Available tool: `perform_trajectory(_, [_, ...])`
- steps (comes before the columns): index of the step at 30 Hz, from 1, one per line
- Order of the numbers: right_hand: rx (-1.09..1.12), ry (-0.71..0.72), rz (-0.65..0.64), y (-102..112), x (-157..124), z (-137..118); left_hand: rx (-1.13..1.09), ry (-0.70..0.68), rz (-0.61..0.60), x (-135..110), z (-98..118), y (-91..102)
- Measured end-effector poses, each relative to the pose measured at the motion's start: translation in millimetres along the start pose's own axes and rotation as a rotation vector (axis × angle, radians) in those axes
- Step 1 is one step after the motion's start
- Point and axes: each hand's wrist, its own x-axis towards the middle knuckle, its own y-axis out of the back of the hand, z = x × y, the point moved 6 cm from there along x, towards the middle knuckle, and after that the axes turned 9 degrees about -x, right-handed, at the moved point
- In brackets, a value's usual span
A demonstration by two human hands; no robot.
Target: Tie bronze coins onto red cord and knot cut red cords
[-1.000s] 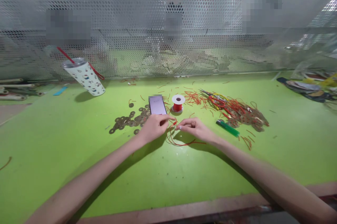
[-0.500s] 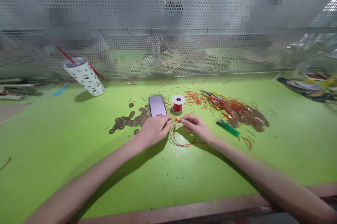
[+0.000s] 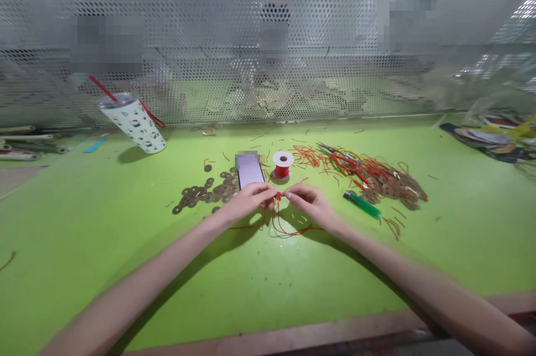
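Between my hands is a knotted red cord [image 3: 278, 196], its thin loose ends looping down onto the green table. My left hand [image 3: 257, 195] pinches the cord on the left of the knot. From the right, my right hand [image 3: 307, 200] pinches it between thumb and forefinger. Just behind my fingers stands a spool of red thread [image 3: 282, 169] with a white flange. A phone [image 3: 250, 172] lies behind my left hand, its lower edge covered by that hand. Round holed coins [image 3: 195, 196] lie scattered to the left of it.
Right of my hands lie a green lighter [image 3: 362, 205], scissors [image 3: 345, 162], red cord scraps [image 3: 307, 155] and another coin pile [image 3: 402, 186]. A patterned tumbler [image 3: 136, 124] with a straw stands back left. A perforated metal screen [image 3: 209, 38] closes off the table's far side.
My left hand has turned and shifted slightly, its fingers now close against the knot. A cord end now stretches out to the left beneath my left hand. The right hand has barely moved.
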Motion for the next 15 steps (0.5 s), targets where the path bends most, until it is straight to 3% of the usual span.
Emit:
perform_trajectory(5, [-0.022,0.015,0.01,-0.5,0.4,0.7,-0.127,0.063,0.031,1.2,-8.5,1.3])
perform_trajectory(15, [0.133,-0.05,-0.009,-6.3,-1.5,2.5,0.044,-0.033,0.027,-0.7,0.2,-4.9])
